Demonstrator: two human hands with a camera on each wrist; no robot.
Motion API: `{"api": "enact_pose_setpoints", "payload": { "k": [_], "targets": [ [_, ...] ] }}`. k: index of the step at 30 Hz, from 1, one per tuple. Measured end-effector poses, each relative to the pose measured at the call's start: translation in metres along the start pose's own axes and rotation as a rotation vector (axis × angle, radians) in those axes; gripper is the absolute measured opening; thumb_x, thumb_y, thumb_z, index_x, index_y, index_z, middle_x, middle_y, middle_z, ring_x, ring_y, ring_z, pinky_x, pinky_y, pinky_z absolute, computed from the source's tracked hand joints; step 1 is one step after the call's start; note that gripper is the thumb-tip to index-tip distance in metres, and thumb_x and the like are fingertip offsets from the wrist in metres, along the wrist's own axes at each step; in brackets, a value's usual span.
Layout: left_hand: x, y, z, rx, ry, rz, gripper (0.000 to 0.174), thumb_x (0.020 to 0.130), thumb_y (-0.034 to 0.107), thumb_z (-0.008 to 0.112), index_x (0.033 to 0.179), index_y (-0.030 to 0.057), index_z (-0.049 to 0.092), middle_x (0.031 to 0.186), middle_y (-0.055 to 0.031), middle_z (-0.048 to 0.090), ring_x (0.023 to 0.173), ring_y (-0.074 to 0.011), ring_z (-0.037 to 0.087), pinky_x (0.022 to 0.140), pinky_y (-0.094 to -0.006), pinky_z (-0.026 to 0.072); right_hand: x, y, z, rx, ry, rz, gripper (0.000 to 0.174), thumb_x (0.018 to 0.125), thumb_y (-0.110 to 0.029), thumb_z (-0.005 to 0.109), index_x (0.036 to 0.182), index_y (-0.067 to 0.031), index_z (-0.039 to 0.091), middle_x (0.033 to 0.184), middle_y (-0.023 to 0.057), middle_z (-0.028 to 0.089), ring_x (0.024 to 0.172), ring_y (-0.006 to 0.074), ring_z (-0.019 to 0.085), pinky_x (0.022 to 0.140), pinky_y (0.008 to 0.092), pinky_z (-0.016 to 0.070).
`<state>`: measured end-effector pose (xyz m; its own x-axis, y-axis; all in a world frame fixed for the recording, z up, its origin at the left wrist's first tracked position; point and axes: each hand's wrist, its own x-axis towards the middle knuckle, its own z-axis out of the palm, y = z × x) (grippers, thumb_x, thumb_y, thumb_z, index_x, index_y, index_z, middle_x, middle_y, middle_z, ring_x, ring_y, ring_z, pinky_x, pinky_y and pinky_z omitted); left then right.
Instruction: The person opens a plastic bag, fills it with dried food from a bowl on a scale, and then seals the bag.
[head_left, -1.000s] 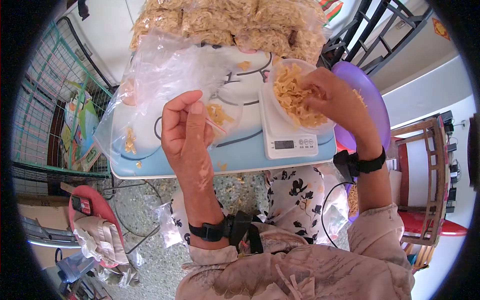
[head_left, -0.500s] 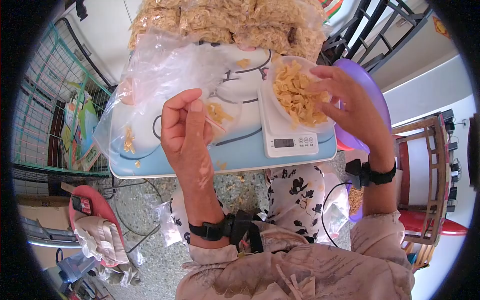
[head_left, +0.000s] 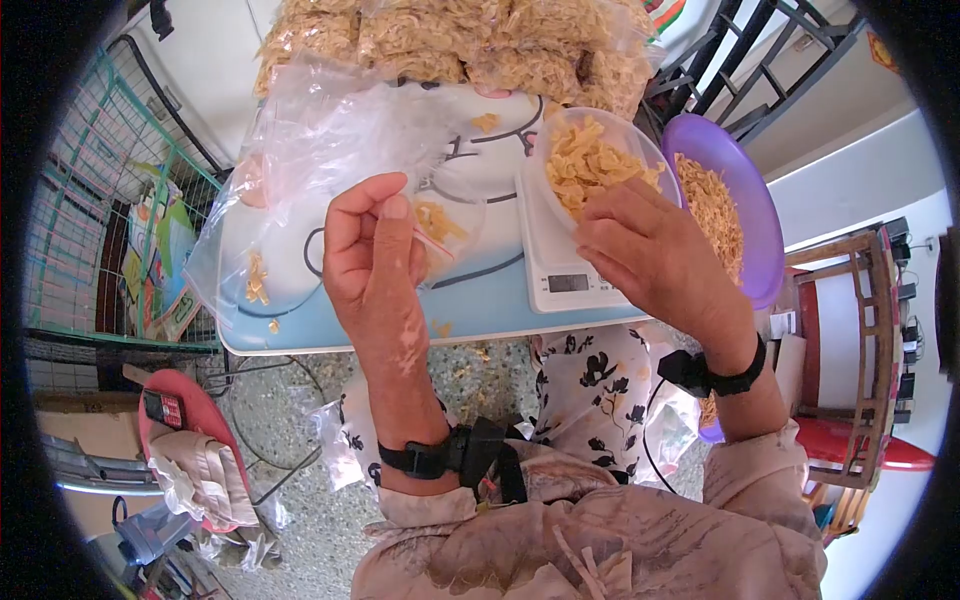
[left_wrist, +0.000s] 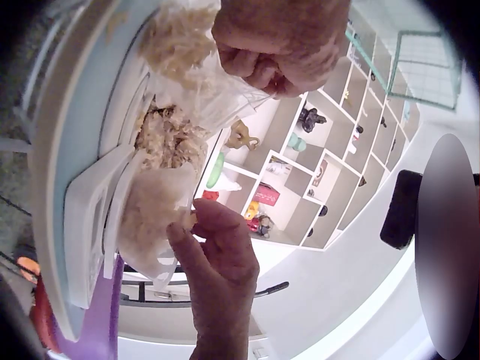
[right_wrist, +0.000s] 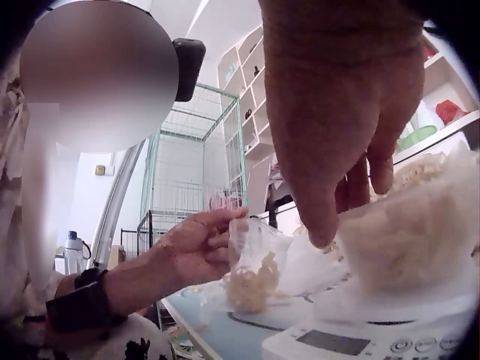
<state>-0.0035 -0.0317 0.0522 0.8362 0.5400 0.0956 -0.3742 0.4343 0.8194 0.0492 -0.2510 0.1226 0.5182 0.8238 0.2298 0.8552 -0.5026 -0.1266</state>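
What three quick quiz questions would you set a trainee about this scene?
1. True or false: the left hand pinches a small clear bag.
2. The clear bowl of pale strips stands on: A, a wooden tray; B, a white scale; C, a stack of books.
3. Fill in: the hand beside the bowl, over the scale, is the person's ____ hand.

Key: 1 true; 2 B; 3 right, the right hand.
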Motion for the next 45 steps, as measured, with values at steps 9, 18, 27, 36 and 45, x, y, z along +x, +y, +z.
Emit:
{"api": "enact_pose_setpoints", "payload": {
  "k": [9, 18, 27, 36, 45],
  "targets": [
    [0.001, 0.0, -0.002, -0.005, -0.004, -0.012, 0.015, 0.092, 0.007, 0.057, 0.107, 0.0026, 0.058, 0.072, 0.0061, 0.047, 0.054, 0.0009, 0.031, 0.046, -0.0162, 0.0228, -0.001, 0.012, -0.019, 0.143, 0.296, 0.312, 0.015, 0.08, -0.01, 0.067, 0.094, -0.0064, 0.064, 0.094, 0.0091, 0.061, 0.079, 0.0287, 0.06, 0.068, 0.0364, 0.0501],
    [0.003, -0.002, 0.0, -0.016, 0.042, -0.007, 0.017, 0.089, 0.008, 0.061, 0.105, 0.0031, 0.06, 0.073, 0.0053, 0.049, 0.049, 0.0001, 0.028, 0.041, -0.0173, 0.019, -0.004, -0.006, -0.009, 0.05, 0.038, 0.144, 0.034, 0.077, -0.019, 0.072, 0.107, -0.0073, 0.061, 0.108, 0.0128, 0.06, 0.102, 0.0336, 0.058, 0.086, 0.0418, 0.048],
    [0.002, 0.0, -0.003, -0.005, 0.015, -0.015, 0.015, 0.093, 0.008, 0.058, 0.106, 0.0025, 0.058, 0.072, 0.0062, 0.047, 0.053, 0.0006, 0.031, 0.046, -0.0165, 0.0227, 0.0, 0.009, -0.002, -0.044, 0.087, 0.258, 0.033, 0.077, -0.015, 0.071, 0.107, -0.0048, 0.061, 0.109, 0.0143, 0.058, 0.104, 0.0323, 0.056, 0.087, 0.0377, 0.0458],
    [0.003, -0.003, -0.002, -0.02, 0.04, -0.007, 0.018, 0.089, 0.009, 0.062, 0.105, 0.0036, 0.06, 0.074, 0.0054, 0.049, 0.05, -0.0003, 0.029, 0.043, -0.0177, 0.0203, 0.006, 0.037, 0.013, 0.011, 0.066, 0.338, 0.039, 0.077, -0.023, 0.071, 0.107, -0.003, 0.058, 0.112, 0.0155, 0.058, 0.105, 0.0347, 0.055, 0.09, 0.0416, 0.045],
    [0.002, 0.0, -0.002, -0.011, 0.009, -0.016, 0.016, 0.093, 0.01, 0.059, 0.107, 0.0021, 0.058, 0.072, 0.0059, 0.048, 0.054, 0.0009, 0.032, 0.046, -0.0161, 0.0233, 0.004, 0.035, -0.009, 0.26, 0.169, 0.548, 0.015, 0.082, -0.013, 0.066, 0.094, -0.0032, 0.063, 0.095, 0.0083, 0.063, 0.085, 0.0191, 0.062, 0.075, 0.0301, 0.0489]
  ]
}}
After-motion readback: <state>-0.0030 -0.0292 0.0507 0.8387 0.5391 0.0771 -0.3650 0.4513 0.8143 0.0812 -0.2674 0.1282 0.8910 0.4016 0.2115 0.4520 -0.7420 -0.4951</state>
